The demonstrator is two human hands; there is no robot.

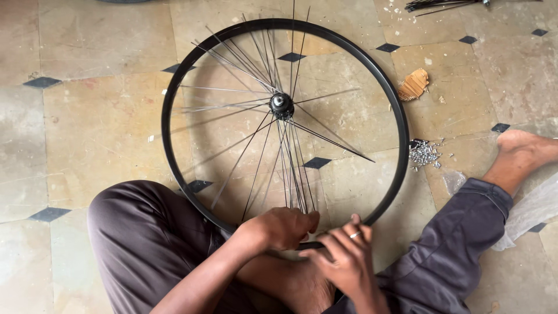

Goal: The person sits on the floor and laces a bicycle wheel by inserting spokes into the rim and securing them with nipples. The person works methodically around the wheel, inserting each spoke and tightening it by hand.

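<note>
- Far left there is only tiled floor [104,116], beige with small dark diamond insets.
- The person sits on it, left knee [133,215] raised, grey trousers, with the near edge of the rim [174,157] resting against that leg.
- The rim is a black bicycle hoop lying almost flat on the floor in front of the person. It has no long axis to speak of; its axle points up toward the camera, and the hub [282,104] sits a little above and left of centre.
- Spokes [290,168] fan from the hub. By my reckoning the lacing is partway: many hang loose, bunched toward the near side, and some on the left and right stop short of the rim. Most holes in the hoop look unfilled, so plenty seems left.
- The left hand [282,227] is curled at the near rim where the bunched spokes end. It seems to pinch one, though I cannot tell for sure.
- The right hand [346,256], a ring on one finger, sits just beside it, fingers bent over the rim. The two hands are close together, nearly touching.
- Right of the rim lies a small heap of nipples [425,153], shiny metal, and further up a cardboard scrap [414,85].
- Far right, the person's bare foot [523,152] and a clear plastic bag [532,212]; at the top edge, a bundle of spare spokes [442,4].
</note>
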